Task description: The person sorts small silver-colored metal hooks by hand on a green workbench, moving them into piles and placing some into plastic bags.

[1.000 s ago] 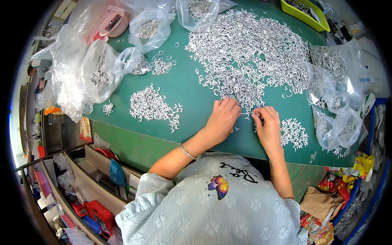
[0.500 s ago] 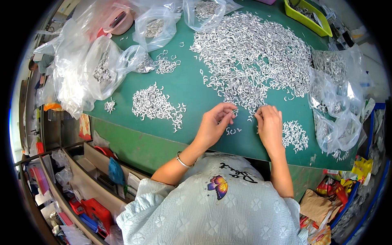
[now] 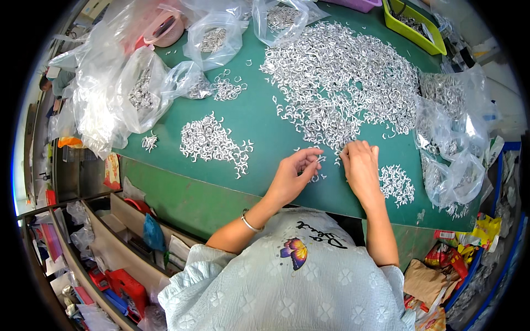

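The grip of the left hand (image 3: 291, 175) was nearly closed, its fingers curled and the thumb pressing a small curved metal piece (image 3: 321, 159) against the index fingertip, just above the bench (image 3: 265, 135). A thin bracelet (image 3: 251, 222) circled that wrist. Beside it, the right hand (image 3: 361, 168) was turned knuckles up, its fingers bunched and pointing down at the near tip of the large heap (image 3: 353, 77) of silvery pieces; the back of the hand hid its grip, so I could not tell whether it pinched anything. A few loose pieces (image 3: 317, 178) lay between the two hands, partly covered by the left thumb. Just right of the right wrist was a small pile (image 3: 396, 185), and well to the left of the left hand a middling pile (image 3: 208, 138) trailed off toward the near edge. Clear bags (image 3: 468, 190) with metal pieces in them slumped along the right end, hemming in that side, while cloudy plastic bags (image 3: 99, 91) crowded the left end near a pink bowl (image 3: 172, 37). At the far side stood a yellow-green tray (image 3: 413, 38) of dark metal parts, with part of a purple bin (image 3: 361, 4) beside it.
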Motion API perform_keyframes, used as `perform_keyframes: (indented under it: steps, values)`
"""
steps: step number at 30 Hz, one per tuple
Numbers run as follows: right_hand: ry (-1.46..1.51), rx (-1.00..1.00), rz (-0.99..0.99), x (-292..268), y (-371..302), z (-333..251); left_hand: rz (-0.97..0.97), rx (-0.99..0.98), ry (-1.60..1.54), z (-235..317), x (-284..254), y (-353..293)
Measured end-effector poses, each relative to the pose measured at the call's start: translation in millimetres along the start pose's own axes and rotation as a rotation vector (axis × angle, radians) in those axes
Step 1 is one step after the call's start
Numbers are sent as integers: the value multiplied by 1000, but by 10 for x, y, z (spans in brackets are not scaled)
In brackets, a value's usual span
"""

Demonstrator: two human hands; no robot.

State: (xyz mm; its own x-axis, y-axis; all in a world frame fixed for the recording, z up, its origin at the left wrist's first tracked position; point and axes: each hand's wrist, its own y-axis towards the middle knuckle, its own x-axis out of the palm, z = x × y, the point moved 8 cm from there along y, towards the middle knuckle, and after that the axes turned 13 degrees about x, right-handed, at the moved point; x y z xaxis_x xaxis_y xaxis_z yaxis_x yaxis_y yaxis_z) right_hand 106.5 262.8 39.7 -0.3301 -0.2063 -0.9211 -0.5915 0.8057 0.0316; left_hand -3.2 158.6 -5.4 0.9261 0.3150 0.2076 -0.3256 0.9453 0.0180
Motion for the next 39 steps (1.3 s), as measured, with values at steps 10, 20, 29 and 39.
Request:
perform_keyframes:
  steps: [10,20,29,39]
  values:
    - [-59,-8,12,62,46,-48,45,-14,-186,-71,-25,-57]
    - [-128,-52,-78,90,123,-119,40,-43,-268,-115,17,-99]
    - [240,99,-62,31,53,20,68,-85,-318,-131,4,-106]
    - [980,329,-359,195,-92,7,100,-98,-404,-163,76,-40]
